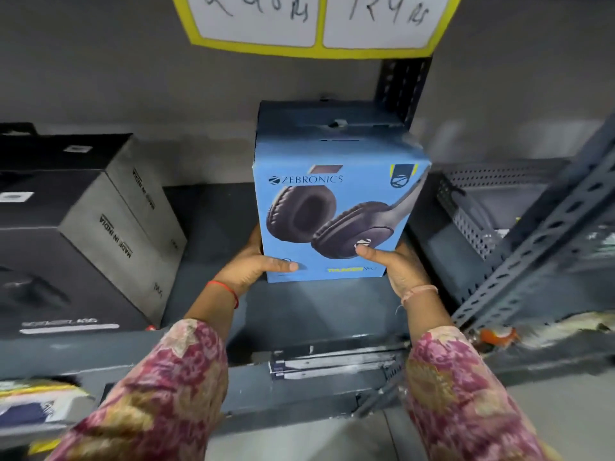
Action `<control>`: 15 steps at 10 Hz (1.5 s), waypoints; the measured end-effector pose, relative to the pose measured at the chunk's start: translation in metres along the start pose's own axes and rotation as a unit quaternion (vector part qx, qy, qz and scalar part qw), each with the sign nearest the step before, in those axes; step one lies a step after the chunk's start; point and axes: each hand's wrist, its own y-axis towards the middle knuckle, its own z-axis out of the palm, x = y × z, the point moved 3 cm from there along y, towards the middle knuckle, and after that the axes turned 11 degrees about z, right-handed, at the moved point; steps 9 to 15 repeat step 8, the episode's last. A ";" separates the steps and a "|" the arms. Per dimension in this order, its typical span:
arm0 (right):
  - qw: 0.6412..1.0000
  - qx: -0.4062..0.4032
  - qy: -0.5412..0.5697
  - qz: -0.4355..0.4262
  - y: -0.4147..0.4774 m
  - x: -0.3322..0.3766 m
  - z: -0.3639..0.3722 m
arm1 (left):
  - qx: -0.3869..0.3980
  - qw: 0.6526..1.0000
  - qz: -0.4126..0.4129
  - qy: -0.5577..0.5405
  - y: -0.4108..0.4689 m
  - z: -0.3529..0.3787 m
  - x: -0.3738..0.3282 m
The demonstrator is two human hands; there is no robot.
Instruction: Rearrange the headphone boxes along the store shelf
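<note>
A blue Zebronics headphone box (336, 194) stands upright in the middle of the dark grey shelf (213, 234), its printed front facing me. My left hand (256, 266) grips its lower left corner, thumb across the front. My right hand (394, 264) holds the lower right corner, thumb pressed on the pictured ear cup. Whether the box's base rests on the shelf or hovers just above it is unclear. To the left stand two black headphone boxes (83, 227), one behind the other, apart from the blue box.
A slotted metal upright (404, 91) rises right behind the blue box. A diagonal slotted brace (545, 241) crosses at the right, with a perforated grey tray (472, 211) behind it. Yellow-bordered price cards (316, 21) hang above. The shelf's front lip (299, 377) runs below my wrists.
</note>
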 end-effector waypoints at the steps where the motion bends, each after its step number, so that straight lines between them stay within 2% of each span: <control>1: 1.000 -0.018 0.012 0.017 -0.019 -0.007 -0.001 | 0.004 1.000 0.017 0.002 -0.023 0.005 0.003; 3: 1.000 0.002 -0.005 0.002 -0.045 -0.012 -0.001 | 0.004 1.000 0.030 -0.005 -0.046 0.010 0.007; 5: 0.999 0.017 0.027 -0.005 -0.055 -0.012 -0.001 | 0.009 0.999 0.033 -0.017 -0.052 0.009 0.012; 7: 0.999 0.026 0.005 -0.028 -0.060 -0.008 0.002 | 0.055 0.997 0.028 -0.034 -0.050 0.007 0.004; 8: 0.997 -0.030 0.039 -0.066 -0.080 -0.019 0.003 | 0.039 0.997 0.026 -0.059 -0.074 0.004 0.003; 15: 0.997 -0.030 0.039 -0.066 -0.080 -0.019 0.003 | 0.039 0.997 0.026 -0.059 -0.074 0.004 0.003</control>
